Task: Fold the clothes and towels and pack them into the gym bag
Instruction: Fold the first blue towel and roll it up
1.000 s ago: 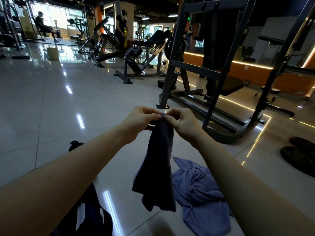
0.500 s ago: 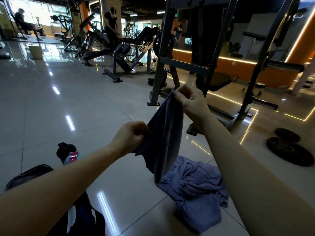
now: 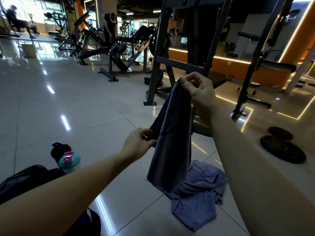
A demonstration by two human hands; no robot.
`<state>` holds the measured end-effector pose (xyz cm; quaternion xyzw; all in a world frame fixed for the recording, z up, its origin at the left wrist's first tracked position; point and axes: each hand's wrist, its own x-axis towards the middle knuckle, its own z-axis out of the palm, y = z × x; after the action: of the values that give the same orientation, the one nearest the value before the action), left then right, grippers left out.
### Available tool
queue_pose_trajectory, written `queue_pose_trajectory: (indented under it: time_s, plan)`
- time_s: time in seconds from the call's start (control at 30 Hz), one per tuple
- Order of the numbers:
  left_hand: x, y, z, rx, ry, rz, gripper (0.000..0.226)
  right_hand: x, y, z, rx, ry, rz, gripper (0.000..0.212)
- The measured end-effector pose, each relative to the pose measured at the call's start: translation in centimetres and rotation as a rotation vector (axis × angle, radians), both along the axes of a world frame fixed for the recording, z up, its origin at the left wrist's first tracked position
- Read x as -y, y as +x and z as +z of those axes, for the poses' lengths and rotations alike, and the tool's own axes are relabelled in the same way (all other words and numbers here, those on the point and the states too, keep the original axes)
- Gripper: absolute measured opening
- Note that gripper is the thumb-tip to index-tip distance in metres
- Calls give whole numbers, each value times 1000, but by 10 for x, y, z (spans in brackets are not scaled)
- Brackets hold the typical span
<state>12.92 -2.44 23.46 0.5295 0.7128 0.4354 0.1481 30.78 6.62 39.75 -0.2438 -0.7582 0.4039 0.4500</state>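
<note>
- Gym bag [image 3: 22, 181] lies on the floor, low and left of the fingers, waiting to be packed.
- Left hand [image 3: 138, 143] pinches the dark towel [image 3: 170, 150] at its side edge, probably to square a fold.
- Crumpled blue garment [image 3: 201, 193] lies beneath the fingers, unfolded.
- Right hand [image 3: 199, 92] pinches the towel's top so it hangs straight.

Right hand [image 3: 198, 92] pinching dark towel [image 3: 171, 142] at top, left hand [image 3: 138, 144] gripping its nine o'clock edge, crumpled cloth [image 3: 197, 196] on floor at six o'clock
</note>
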Motion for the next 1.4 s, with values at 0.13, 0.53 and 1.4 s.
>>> queue_pose_trajectory:
  time_s: [0.13,0.53,1.4]
  plan:
    - [-10,8,4,61,-8,-40,38,-4,10,3,-30,-35,62,10]
    - [-30,44,15,314,-26,-364,31,-7,54,-5,-136,-439,264,26]
    - [-2,-24,42,-231,58,-48,8,-67,90,-65,-204,-407,-336,15]
